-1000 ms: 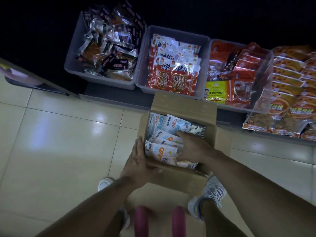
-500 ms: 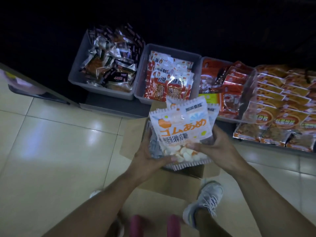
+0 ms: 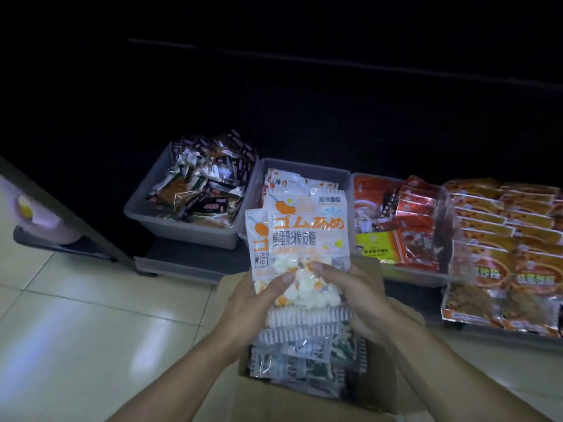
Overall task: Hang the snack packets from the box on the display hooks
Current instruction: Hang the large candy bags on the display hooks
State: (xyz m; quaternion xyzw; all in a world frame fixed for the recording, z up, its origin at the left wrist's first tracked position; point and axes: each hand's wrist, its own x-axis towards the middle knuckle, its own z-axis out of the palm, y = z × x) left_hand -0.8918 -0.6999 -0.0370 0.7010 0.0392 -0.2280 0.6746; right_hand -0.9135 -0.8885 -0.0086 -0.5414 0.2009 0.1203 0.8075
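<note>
White-and-orange snack packets [image 3: 301, 236] were held upright in a small fanned stack directly above the cardboard box [image 3: 304, 403], which stood open on the pale tiled floor [image 3: 91, 315]. The left hand [image 3: 253, 303] was curled round the stack's lower left edge, its thumb pressed across the clear window where pale sweets showed. The right hand [image 3: 356, 296] gripped the lower right side of the same stack, its fingertips [image 3: 320, 266] pinched onto the front of the foremost packet. At least two packets could be counted in the stack, one set slightly behind and to the left of the front one; whether more lay behind them could not be told.

Inside the box, below the held stack, more packets [image 3: 304, 360] of the same kind were seen lying flat in overlapping layers. Beyond the box, a row of grey bins was set on a low base. The bin [image 3: 170, 220] beyond and to the left of the box was filled with dark, shiny wrappers; the bin [image 3: 304, 169] straight beyond it was largely hidden by the held packets; the bin [image 3: 411, 272] beyond and to the right was filled with red packs and one yellow one. Further right of the box, orange bags [image 3: 502, 239] were stacked in rows. The area above the bins was too dark for anything to be made out.
</note>
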